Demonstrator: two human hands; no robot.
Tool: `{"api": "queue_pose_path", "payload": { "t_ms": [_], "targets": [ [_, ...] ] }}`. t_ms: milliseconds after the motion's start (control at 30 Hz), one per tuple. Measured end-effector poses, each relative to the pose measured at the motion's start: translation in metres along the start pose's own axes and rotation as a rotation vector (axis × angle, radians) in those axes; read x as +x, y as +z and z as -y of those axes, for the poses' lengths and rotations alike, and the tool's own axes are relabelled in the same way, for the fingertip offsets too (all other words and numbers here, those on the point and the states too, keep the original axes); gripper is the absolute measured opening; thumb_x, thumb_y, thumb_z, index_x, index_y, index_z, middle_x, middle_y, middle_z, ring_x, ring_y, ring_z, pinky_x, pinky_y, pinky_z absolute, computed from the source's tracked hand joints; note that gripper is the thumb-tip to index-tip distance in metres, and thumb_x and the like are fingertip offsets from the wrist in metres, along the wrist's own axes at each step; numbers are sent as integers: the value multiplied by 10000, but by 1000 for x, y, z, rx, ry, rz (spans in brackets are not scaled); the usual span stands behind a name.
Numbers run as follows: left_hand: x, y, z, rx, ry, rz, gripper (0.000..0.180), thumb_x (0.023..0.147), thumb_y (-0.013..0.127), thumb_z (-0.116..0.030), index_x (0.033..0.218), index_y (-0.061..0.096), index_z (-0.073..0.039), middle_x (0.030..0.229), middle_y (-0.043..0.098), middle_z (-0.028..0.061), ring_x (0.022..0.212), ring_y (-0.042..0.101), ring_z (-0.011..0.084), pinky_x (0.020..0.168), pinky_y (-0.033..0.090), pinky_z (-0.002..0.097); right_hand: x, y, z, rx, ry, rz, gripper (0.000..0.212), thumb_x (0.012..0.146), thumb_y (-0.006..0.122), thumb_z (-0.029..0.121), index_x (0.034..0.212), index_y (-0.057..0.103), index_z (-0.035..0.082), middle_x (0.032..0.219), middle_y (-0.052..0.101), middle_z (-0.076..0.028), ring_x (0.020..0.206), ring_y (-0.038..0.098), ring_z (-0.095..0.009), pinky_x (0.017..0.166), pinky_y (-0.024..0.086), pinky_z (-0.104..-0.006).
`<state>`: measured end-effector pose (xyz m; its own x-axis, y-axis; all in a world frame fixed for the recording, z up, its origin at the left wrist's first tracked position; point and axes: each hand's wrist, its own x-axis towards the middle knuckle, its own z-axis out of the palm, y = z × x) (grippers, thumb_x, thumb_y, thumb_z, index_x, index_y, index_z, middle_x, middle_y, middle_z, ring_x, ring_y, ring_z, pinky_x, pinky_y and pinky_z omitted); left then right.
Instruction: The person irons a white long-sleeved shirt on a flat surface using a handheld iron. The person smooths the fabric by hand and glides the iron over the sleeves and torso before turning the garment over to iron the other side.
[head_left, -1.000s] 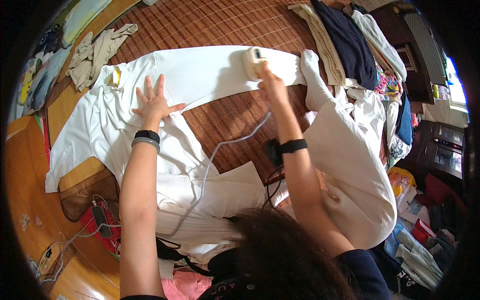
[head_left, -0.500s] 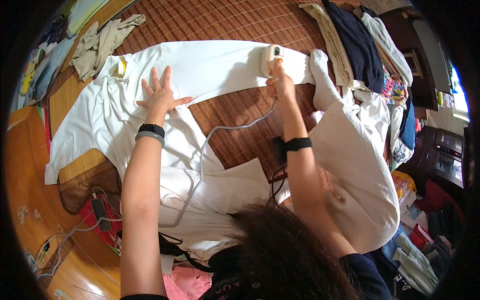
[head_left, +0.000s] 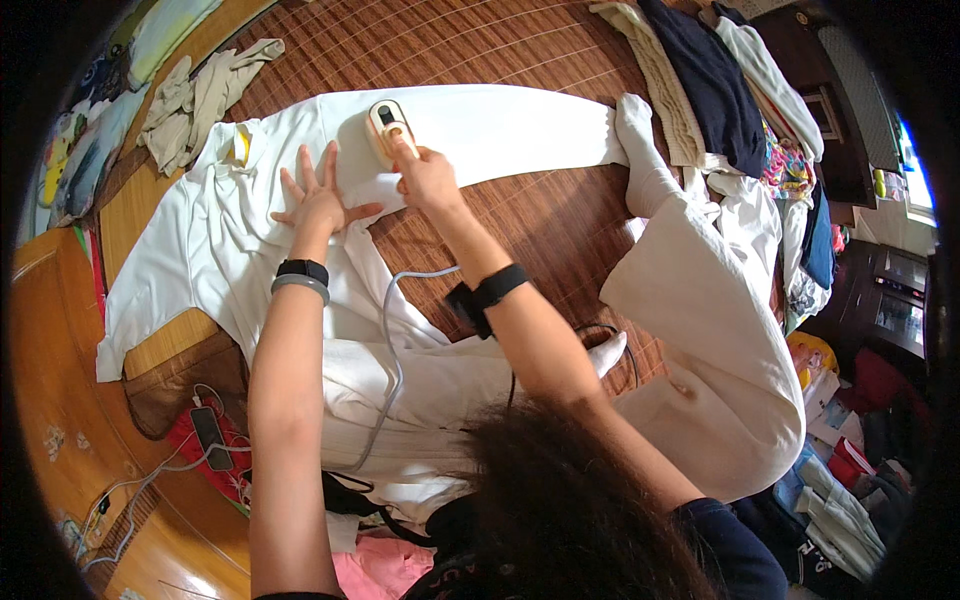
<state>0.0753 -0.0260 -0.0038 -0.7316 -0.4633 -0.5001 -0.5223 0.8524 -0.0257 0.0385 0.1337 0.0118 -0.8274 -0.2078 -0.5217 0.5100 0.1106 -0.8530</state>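
Observation:
A white long-sleeved shirt [head_left: 500,125] lies spread on the brown slatted mat, one sleeve stretched out to the right and its collar at the upper left. My left hand [head_left: 320,205] presses flat on the shirt near the shoulder, fingers spread. In my right hand [head_left: 425,175] is a small cream handheld iron [head_left: 386,118], resting on the sleeve close to the shoulder. Its grey cord [head_left: 395,350] trails down between my arms. The iron's underside is hidden against the cloth.
My sock-covered foot [head_left: 635,130] rests at the sleeve's cuff. Folded clothes [head_left: 710,90] lie at the upper right, and a beige garment [head_left: 195,105] at the upper left. A phone [head_left: 211,437] with cables sits at the lower left. The brown mat [head_left: 520,230] shows beneath the sleeve.
My right hand has slid the iron left along the sleeve, from near the cuff to near the shoulder. The cord has followed. My left hand stays on the shirt.

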Motion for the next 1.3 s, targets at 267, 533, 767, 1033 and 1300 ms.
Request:
{"api": "queue_pose_path", "payload": {
  "t_ms": [267, 533, 767, 1033, 1300],
  "targets": [
    [7, 3, 7, -29, 50, -42, 1322, 482, 793, -719, 1495, -18, -466, 1587, -192, 46, 1437, -152, 424, 962, 156, 829, 9, -154, 3, -86, -36, -244, 647, 906, 491, 645, 1062, 659, 40, 601, 413, 35, 463, 353, -50, 404, 276, -215],
    [11, 8, 7, -21, 72, -18, 1326, 530, 781, -719, 1483, -104, -461, 1573, -236, 57, 1419, -160, 468, 909, 181, 848, 11, -228, 3, 217, 6, -321, 516, 922, 541, 558, 912, 570, 43, 599, 444, 3, 453, 368, -86, 416, 272, -251],
    [9, 10, 11, -52, 62, -79, 1322, 467, 786, -737, 1502, 14, -453, 1594, -167, 27, 1441, -124, 430, 952, 150, 840, 6, -160, -2, 244, 2, -237, 590, 948, 487, 557, 960, 584, -25, 647, 483, -24, 483, 408, -88, 414, 321, -263],
    [14, 15, 16, -48, 115, -76, 1347, 477, 779, -750, 1493, -55, -456, 1581, -218, 41, 1422, -152, 464, 896, 150, 861, -4, -54, -2, 191, 52, -108, 470, 964, 498, 493, 792, 526, 57, 555, 481, 5, 412, 427, -81, 359, 360, -257],
    [11, 10, 10, 4, 37, -34, 1384, 454, 826, -686, 1483, -76, -476, 1575, -225, -47, 1446, -135, 390, 976, 173, 817, -1, 38, -17, 109, 9, 21, 553, 919, 545, 528, 809, 572, -14, 536, 510, -70, 408, 495, -165, 369, 381, -319]
  ]
}}
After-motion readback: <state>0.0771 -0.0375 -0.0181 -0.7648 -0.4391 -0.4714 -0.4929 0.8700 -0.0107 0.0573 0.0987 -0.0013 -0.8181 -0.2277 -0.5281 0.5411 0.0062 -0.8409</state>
